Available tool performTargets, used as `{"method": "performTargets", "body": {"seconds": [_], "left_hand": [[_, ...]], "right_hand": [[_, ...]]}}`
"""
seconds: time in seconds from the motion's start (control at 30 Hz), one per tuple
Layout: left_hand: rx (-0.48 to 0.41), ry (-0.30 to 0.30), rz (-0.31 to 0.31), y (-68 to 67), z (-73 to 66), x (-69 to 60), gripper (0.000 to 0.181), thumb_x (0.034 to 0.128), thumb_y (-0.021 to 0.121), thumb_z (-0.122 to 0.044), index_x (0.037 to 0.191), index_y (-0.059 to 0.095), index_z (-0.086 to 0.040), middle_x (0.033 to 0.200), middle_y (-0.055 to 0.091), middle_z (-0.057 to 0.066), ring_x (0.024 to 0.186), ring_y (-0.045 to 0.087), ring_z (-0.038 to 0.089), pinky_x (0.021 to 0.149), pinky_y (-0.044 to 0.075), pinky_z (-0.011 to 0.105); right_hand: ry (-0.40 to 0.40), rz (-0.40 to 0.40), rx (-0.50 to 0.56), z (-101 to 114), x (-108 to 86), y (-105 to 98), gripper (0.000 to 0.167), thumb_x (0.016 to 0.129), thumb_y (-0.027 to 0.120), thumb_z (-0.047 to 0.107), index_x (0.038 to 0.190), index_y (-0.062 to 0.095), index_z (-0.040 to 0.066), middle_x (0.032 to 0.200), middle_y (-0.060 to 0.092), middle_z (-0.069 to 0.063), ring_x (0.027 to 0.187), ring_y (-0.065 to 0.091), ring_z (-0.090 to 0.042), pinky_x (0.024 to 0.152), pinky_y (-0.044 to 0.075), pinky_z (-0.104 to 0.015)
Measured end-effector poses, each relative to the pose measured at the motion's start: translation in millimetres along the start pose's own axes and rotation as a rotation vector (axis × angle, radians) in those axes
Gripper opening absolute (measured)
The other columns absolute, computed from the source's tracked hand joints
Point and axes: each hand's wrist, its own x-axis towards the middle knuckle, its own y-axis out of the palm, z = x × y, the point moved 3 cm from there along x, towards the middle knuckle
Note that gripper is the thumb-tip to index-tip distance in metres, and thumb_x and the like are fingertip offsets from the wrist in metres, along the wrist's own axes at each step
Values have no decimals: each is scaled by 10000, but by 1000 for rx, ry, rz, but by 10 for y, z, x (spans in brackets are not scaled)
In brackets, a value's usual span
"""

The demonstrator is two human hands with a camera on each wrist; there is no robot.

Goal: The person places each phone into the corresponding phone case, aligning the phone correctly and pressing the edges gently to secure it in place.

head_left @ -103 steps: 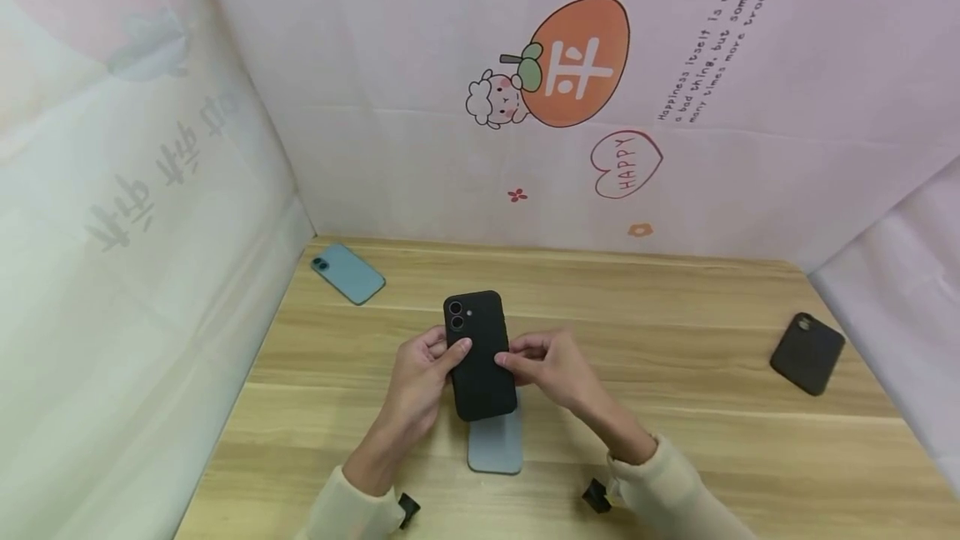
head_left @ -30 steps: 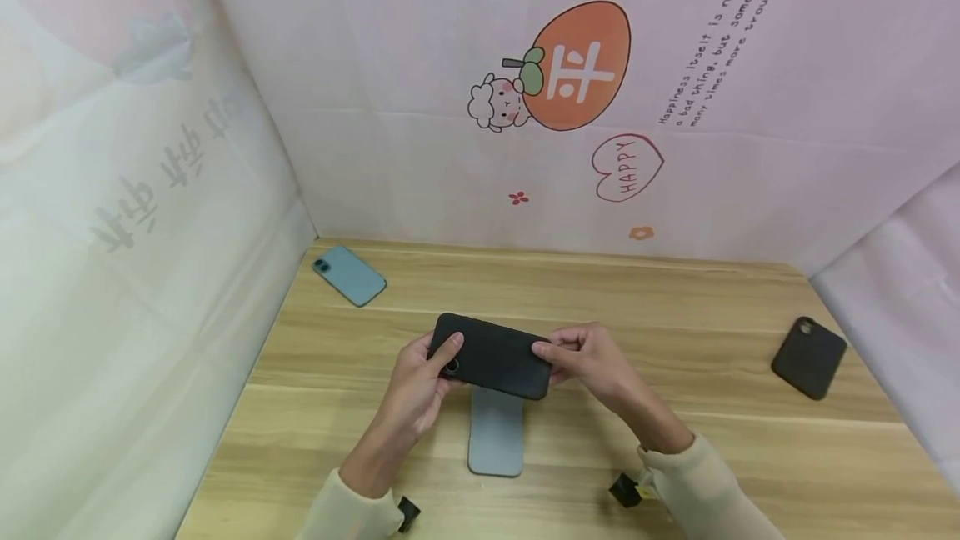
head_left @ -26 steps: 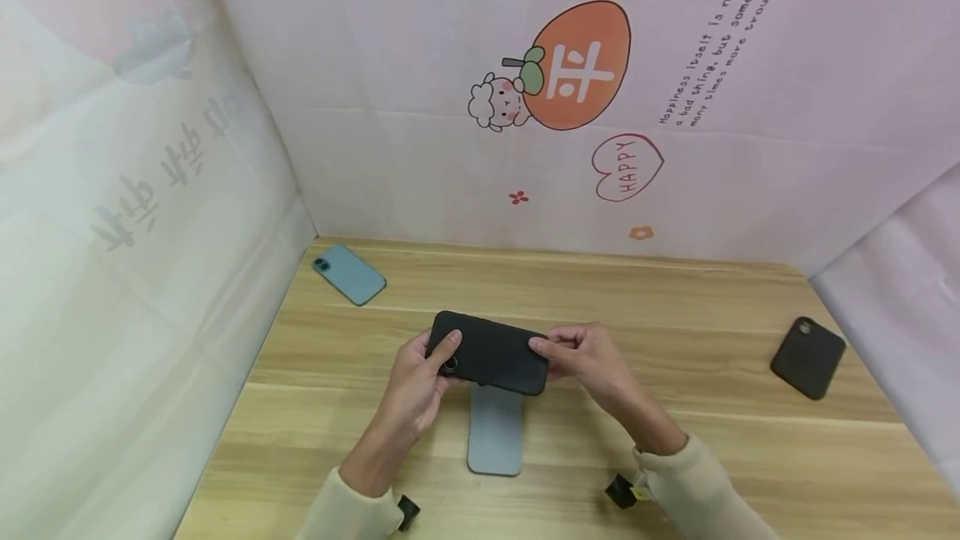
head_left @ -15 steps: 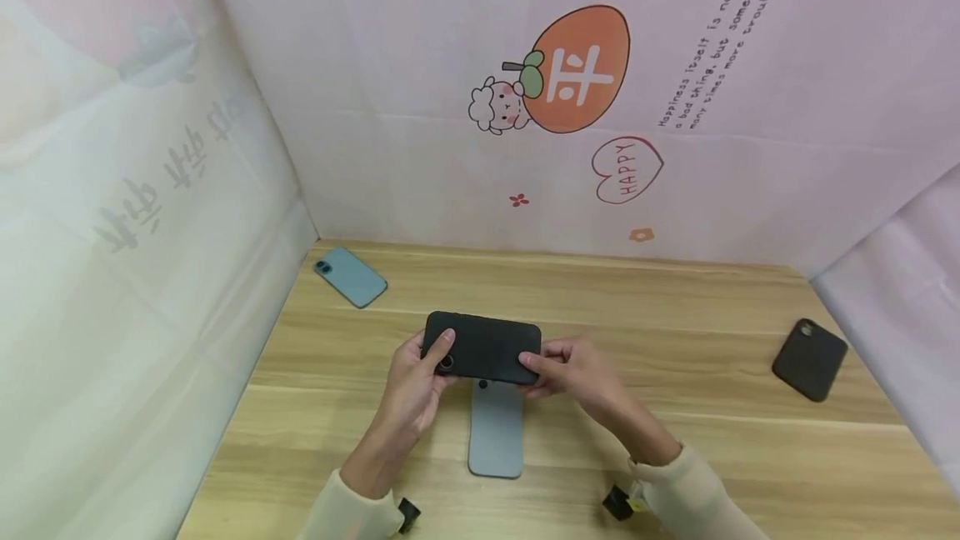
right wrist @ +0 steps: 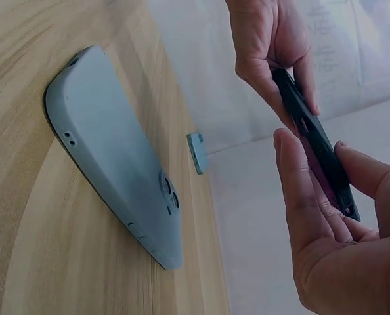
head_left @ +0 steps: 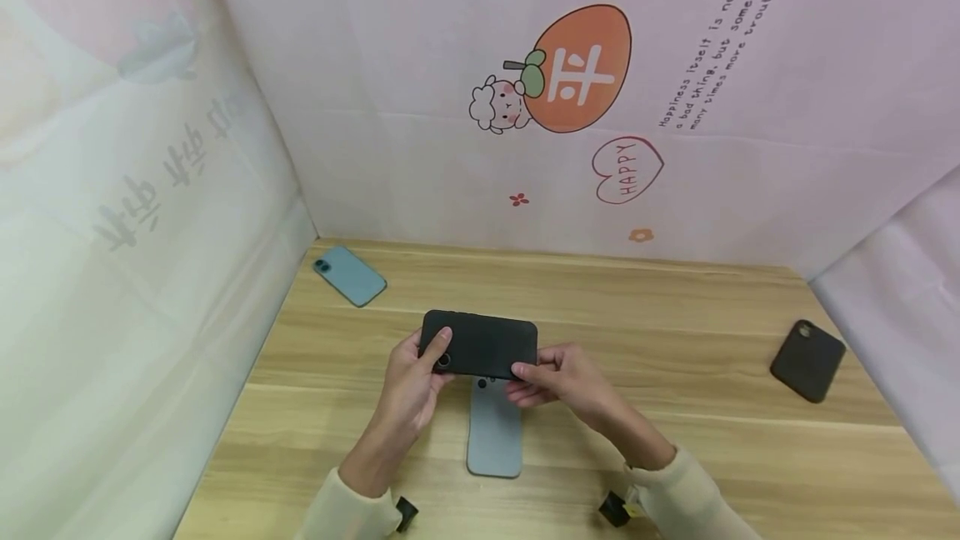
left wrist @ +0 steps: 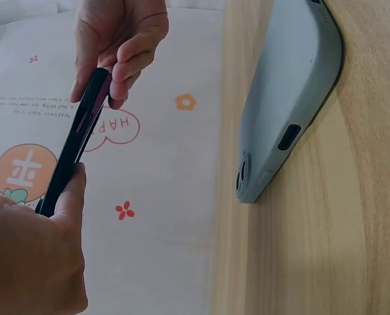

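A black phone case is held sideways above the table, its back with the camera ring facing up. My left hand grips its left end, thumb over the back near the camera and fingers underneath. At the lower right corner my right hand pinches it, thumb on top, with other fingers below. In the right wrist view the black case shows side cutouts and a purplish layer on its underside; whether a phone is inside, I cannot tell. Beneath it a grey-blue phone lies on the table, its camera end partly covered.
A light blue phone lies at the back left of the wooden table. Another black phone case lies at the far right. Printed cloth walls stand at the back and both sides.
The black phone case was upright and has turned sideways. Over the last second it shifts slightly left and levels out, and my right hand slides towards its lower corner.
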Motion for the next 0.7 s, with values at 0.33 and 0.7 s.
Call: {"method": "performTargets", "body": {"seconds": [0.33, 0.7], "left_hand": [[-14, -9, 3, -12, -6, 7, 490, 1123, 530, -122, 1556, 401, 66, 1548, 479, 239, 1404, 542, 341, 1064, 532, 467], [-2, -3, 31, -13, 1, -1, 467, 1120, 542, -135, 1503, 440, 112, 1511, 484, 272, 1355, 582, 338, 1045, 555, 456]], "right_hand": [[-18, 3, 21, -5, 0, 8, 291, 1027, 703, 86, 1118, 672, -188, 959, 768, -295, 896, 795, -349, 805, 648, -421], [-37, 32, 79, -39, -17, 5, 238, 978, 752, 38, 1086, 684, -162, 938, 772, -282, 847, 802, -298, 771, 653, -405]]}}
